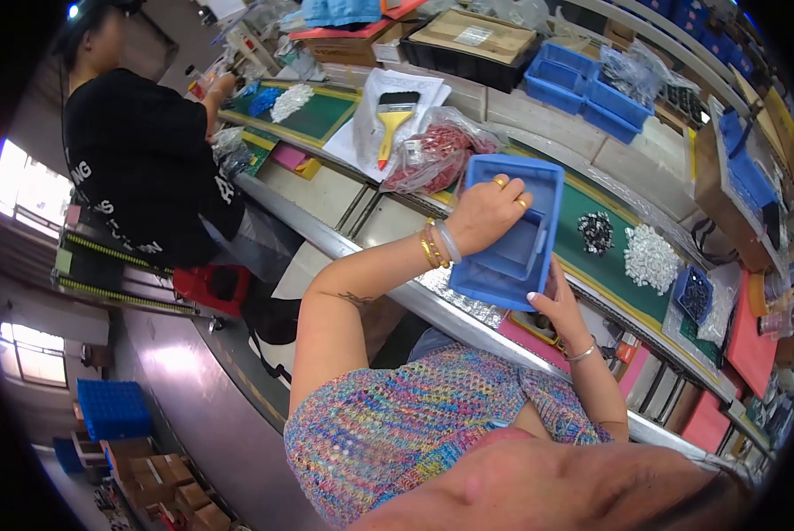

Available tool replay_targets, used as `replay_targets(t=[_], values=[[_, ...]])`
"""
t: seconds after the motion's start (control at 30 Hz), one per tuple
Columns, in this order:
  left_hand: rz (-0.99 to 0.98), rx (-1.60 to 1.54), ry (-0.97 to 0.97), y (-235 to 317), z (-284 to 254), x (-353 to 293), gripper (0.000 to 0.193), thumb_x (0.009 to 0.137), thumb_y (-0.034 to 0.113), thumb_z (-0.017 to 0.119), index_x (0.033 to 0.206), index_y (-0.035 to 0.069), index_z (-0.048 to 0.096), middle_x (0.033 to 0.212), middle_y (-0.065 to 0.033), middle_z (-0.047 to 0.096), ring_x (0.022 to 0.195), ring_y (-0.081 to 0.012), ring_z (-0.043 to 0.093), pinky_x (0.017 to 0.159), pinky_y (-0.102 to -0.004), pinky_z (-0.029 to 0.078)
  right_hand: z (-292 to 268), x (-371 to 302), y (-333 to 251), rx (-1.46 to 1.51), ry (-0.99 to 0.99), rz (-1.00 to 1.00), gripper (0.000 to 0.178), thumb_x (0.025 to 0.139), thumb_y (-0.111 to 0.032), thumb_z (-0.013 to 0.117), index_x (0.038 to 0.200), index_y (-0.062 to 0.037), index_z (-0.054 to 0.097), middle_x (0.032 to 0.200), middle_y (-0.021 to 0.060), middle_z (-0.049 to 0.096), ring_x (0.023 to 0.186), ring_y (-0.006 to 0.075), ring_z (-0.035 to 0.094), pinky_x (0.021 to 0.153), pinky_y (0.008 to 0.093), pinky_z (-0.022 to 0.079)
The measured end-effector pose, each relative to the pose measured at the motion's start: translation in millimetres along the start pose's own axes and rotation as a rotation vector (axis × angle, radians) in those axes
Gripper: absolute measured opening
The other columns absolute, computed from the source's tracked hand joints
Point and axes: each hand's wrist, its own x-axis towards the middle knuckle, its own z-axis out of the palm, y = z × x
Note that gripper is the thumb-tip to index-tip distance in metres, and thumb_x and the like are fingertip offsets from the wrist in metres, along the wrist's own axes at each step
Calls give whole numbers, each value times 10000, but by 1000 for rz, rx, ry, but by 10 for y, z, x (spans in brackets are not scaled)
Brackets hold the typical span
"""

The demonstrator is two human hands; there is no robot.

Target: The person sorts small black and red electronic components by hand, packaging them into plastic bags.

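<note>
A blue plastic bin (496,288) is tilted up in front of me, above the near edge of the bench. My right hand (565,308) grips its lower right side, thumb on the outer face and the other fingers mostly hidden. Over the bin's upper part is my left hand (492,212), wearing rings and bracelets. Its fingers are curled in toward the bin, and whatever they pinch is hidden. Just right of the bin, a small pile of black and clear parts (596,233) and a larger pile of white parts (652,258) lie on the green mat.
A clear bag of red parts (441,152) and a yellow-handled brush (395,128) on papers lie beyond the bin. Blue bins (560,75) stand at the back. A small dark-blue tray (693,296) sits at right. A co-worker (145,150) works at far left.
</note>
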Motion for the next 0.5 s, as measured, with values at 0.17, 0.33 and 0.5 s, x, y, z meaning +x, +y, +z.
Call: replay_targets(t=[0.17, 0.33, 0.5], values=[[-144, -95, 90, -151, -246, 44, 208, 607, 78, 646, 779, 102, 531, 746, -64, 541, 703, -234, 549, 605, -330, 444, -166, -33, 178, 30, -5, 91, 778, 750, -89, 570, 1333, -12, 60, 1284, 156, 304, 1141, 221, 370, 922, 328, 340], [-559, -96, 203, -760, -356, 795, 199, 742, 222, 604, 760, 38, 532, 571, -141, 529, 551, -319, 535, 494, -382, 399, -344, -209, 191, 137, 122, 176, 747, 757, -151, 566, 1331, -19, 107, 1283, 136, 314, 1145, 208, 365, 917, 317, 339], [-549, -51, 202, -1728, 353, 1665, 308, 746, 308, 582, 779, 2, 568, 754, -219, 576, 740, -387, 549, 659, -442, 431, -329, -222, 270, 172, 68, 177, 735, 745, -182, 575, 1328, -29, 155, 1280, 104, 324, 1141, 179, 358, 906, 285, 336]])
